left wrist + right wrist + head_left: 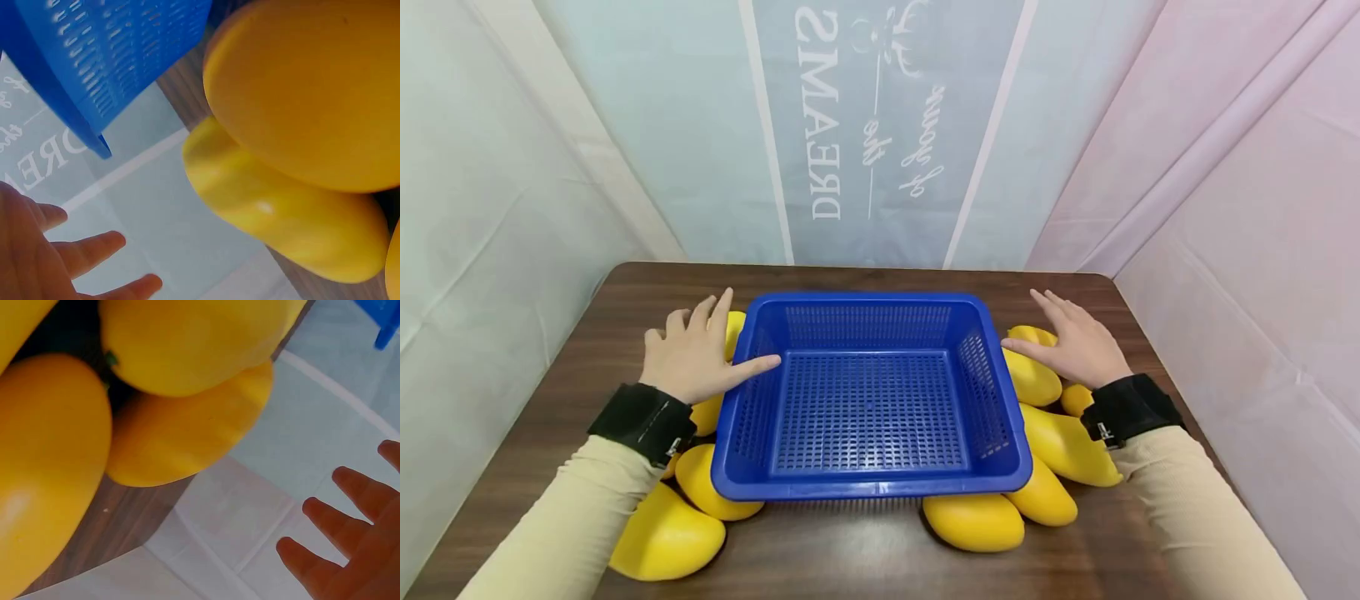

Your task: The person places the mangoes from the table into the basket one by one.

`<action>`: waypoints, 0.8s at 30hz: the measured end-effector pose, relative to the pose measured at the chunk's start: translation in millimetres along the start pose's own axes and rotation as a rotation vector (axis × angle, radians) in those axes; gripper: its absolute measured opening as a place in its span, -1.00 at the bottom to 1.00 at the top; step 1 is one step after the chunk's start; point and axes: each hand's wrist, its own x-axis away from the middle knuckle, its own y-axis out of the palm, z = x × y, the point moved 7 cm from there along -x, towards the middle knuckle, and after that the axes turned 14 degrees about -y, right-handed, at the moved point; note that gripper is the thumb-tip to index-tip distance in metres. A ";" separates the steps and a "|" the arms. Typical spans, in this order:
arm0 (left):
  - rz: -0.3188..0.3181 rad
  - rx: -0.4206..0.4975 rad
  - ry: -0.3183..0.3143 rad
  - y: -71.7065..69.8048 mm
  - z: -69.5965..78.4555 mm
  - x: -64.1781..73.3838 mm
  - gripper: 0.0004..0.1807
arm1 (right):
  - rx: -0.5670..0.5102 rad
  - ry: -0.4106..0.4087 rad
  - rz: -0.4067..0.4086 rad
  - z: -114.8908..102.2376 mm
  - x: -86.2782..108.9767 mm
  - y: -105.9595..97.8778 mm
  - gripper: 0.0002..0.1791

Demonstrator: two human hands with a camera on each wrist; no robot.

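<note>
A blue plastic basket (871,488) with a perforated bottom and sides stands in the middle of the table, with nothing in it. My left hand (688,357) is spread beside its left side, the thumb overlapping the rim in the head view. Off the basket's right side is my right hand (1081,346), fingers extended and thumb pointing at the rim. Neither hand holds anything. Several yellow mangoes lie on both sides, among them a left mango (668,533) and a right mango (1066,446). The basket and hands partly hide some of them.
The dark wooden table (820,554) has its far edge against a pale blue printed cloth (880,125). White cloth walls (1285,275) rise on the left and right. Another mango (973,523) lies by the basket's front right corner.
</note>
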 end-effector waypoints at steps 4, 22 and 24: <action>0.000 -0.011 0.025 5.0 4.3 4.3 0.36 | 0.013 0.034 -0.041 8.7 -0.8 6.5 0.10; -0.138 0.064 0.064 26.7 17.1 7.1 -0.06 | -0.012 0.127 -0.210 40.4 -11.1 27.1 0.17; -0.194 0.073 0.055 29.8 18.0 6.1 -0.02 | -0.021 0.139 -0.224 44.2 -11.1 29.1 0.18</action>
